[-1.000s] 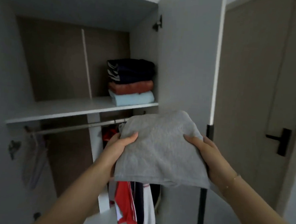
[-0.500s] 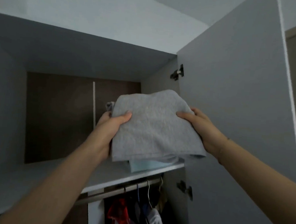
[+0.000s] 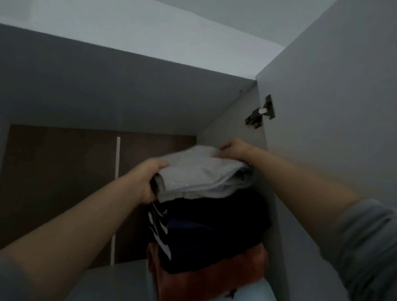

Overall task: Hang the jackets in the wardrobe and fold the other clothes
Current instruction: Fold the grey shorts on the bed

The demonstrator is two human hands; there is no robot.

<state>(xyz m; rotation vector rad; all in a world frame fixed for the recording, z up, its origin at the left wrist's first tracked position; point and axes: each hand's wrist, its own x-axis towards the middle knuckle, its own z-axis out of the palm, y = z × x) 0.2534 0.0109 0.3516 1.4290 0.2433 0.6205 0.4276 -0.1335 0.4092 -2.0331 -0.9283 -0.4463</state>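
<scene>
A folded grey garment [image 3: 198, 173] lies on top of a stack in the wardrobe's upper compartment. Under it sit a dark navy garment with white stripes [image 3: 211, 229], a rust-red one [image 3: 209, 282] and a pale blue one [image 3: 261, 298]. My left hand [image 3: 148, 180] grips the grey garment's left edge, thumb on top. My right hand [image 3: 235, 150] holds its far right corner, fingers curled over the cloth. Both forearms reach up into the compartment.
The stack stands on the wardrobe shelf [image 3: 108, 281] against the right inner wall. The open grey door [image 3: 343, 135] with its hinge [image 3: 260, 112] is at the right. A brown back panel [image 3: 59, 189] closes the compartment; its top board [image 3: 104, 83] is overhead.
I have raised the grey garment from chest height up to the shelf and set it on the navy garment. The view has tilted upward; the hanging rail has dropped out of sight.
</scene>
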